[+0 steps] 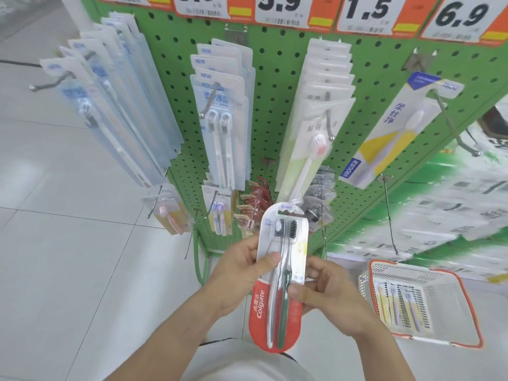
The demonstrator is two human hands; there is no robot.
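Toothbrush pack (280, 273), pinched by my left hand (242, 273) and right hand (327, 291), looks unhung yet; pegboard (275, 86) waits beyond my grip.

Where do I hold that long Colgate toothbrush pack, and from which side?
Take the Colgate toothbrush pack by its flat side edges near the middle, from left and right, thumbs in front. It is long, thin and upright, and the brushes bulge down the centre, so the edges give the flattest grip. The left hand and right hand hold it so.
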